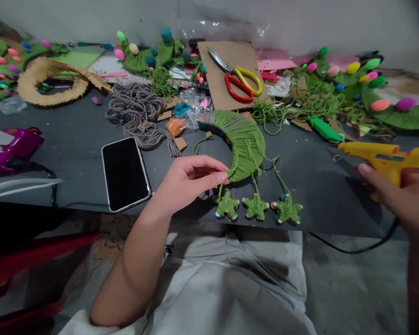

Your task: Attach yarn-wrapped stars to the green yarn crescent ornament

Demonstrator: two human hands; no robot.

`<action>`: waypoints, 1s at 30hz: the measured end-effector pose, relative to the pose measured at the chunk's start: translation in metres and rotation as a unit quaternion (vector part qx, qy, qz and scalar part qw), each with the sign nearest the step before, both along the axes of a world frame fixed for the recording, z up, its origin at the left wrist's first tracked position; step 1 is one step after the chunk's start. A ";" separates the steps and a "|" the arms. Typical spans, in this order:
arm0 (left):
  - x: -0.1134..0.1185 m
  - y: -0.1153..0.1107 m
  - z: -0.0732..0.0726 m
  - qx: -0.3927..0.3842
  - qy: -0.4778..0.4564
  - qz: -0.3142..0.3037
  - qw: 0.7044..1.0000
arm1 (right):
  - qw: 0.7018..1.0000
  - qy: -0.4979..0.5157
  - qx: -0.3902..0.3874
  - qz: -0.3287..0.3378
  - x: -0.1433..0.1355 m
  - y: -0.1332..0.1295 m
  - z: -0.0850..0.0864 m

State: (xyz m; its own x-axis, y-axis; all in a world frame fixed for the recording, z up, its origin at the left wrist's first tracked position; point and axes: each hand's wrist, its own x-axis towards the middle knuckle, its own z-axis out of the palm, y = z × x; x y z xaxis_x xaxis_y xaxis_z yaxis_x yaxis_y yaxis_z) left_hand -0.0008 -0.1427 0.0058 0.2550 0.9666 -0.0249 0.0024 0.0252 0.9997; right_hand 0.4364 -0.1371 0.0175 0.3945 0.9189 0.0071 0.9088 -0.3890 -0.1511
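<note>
Pale grey wall (91,21) runs behind a dark grey worktable (80,135), seen by the head camera. On the table, centrally and in front of the person, lies 1 crescent wrapped in green yarn (249,146), its upper end banded with grey. From it, green strands lead down to 3 small green yarn-wrapped stars with coloured tips (255,206), side by side near the table's front edge.

The left hand (192,181) is narrowed, thumb and fingertips pinching 1 green yarn strand (234,164) at the crescent's lower end, above the leftmost star. The right hand (401,195) is wrapped around 1 yellow glue gun (380,156), its nozzle pointing left, well apart from the crescent.

Left of the crescent lie 1 black-screened phone with a pale case (125,174), 1 heap of grey yarn cord (136,104) and 1 straw-coloured ring with a loose tail (28,88). Beyond the crescent, 1 pair of scissors with 1 red and 1 yellow handle (232,72) rests on 1 brown cardboard sheet (216,93). To the right are tangled green yarn (314,100) and 1 bright green brush-like piece (324,130).
</note>
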 end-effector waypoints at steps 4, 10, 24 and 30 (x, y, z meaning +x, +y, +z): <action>0.000 -0.001 0.001 0.008 -0.006 -0.014 1.000 | 0.996 0.042 0.015 -0.081 -0.011 0.021 -0.002; -0.001 -0.001 0.003 0.020 0.007 -0.027 0.999 | 0.996 0.040 0.076 0.013 -0.035 0.016 -0.010; -0.001 -0.001 0.000 0.020 -0.026 -0.056 0.998 | 0.999 0.037 -0.005 -0.014 -0.008 0.005 -0.001; -0.002 -0.003 0.000 0.036 -0.026 -0.051 0.998 | 0.997 0.072 0.014 0.027 0.010 -0.019 -0.003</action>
